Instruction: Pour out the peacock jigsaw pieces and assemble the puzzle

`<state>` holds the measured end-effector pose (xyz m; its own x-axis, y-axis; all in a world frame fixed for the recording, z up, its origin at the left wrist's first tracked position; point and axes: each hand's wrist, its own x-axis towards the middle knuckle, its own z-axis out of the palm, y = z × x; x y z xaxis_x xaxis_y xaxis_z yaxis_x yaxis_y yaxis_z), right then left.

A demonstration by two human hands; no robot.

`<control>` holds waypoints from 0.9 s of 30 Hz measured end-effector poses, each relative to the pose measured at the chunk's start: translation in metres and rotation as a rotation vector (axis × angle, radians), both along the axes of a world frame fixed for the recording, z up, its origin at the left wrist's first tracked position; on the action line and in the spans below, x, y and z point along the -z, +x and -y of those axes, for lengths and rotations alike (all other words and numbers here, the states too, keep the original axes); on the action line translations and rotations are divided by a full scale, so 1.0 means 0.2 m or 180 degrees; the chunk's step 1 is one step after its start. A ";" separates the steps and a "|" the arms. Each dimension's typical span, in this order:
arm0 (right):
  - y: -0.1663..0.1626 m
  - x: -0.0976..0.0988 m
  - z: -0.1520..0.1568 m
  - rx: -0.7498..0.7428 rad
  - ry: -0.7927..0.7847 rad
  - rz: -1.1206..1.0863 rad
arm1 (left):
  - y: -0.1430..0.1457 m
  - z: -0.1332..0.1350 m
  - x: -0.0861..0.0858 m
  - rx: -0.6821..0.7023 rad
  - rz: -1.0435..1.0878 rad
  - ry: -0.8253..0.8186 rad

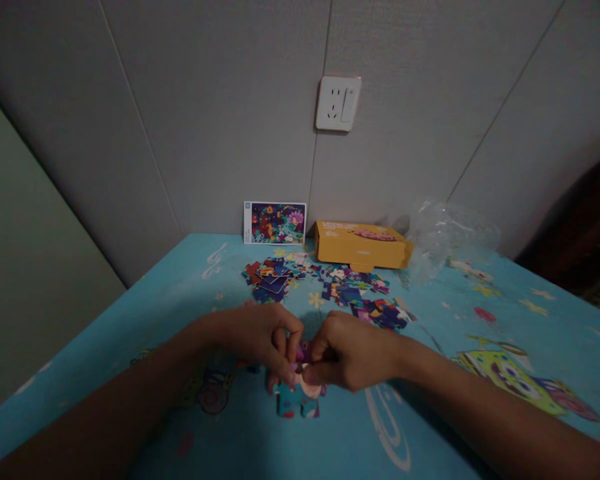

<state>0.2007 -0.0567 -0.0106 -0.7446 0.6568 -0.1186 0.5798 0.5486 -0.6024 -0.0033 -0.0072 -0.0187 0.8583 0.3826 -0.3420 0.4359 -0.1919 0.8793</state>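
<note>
Two hands meet low over the worktop (130, 320): the left hand (260, 340) and right hand (350, 350) both pinch a small purple puzzle piece (304, 349) between their fingertips, each grip clenched on it. Just beneath them lies a small joined cluster of pieces (296, 399). Beyond the hands spreads a loose pile of puzzle pieces (330, 287). Farther back stand a yellow box (360, 245), a reference picture card (275, 223) and a clear plastic bag (450, 240).
</note>
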 end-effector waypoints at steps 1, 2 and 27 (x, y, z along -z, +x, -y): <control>0.00 0.00 0.00 -0.0005 0.0065 0.0020 | 0.00 0.00 0.00 0.0007 -0.0030 0.0015; -0.01 0.00 0.00 -0.0014 0.0118 0.0032 | 0.00 0.00 -0.01 -0.0002 -0.0068 0.0046; -0.03 0.01 0.04 0.0000 0.0701 0.0331 | 0.00 0.00 0.00 0.0152 -0.0274 0.0288</control>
<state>0.1944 -0.0644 -0.0122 -0.7359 0.6754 -0.0485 0.6325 0.6600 -0.4055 -0.0025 -0.0074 -0.0195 0.8453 0.3746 -0.3810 0.4974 -0.2912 0.8172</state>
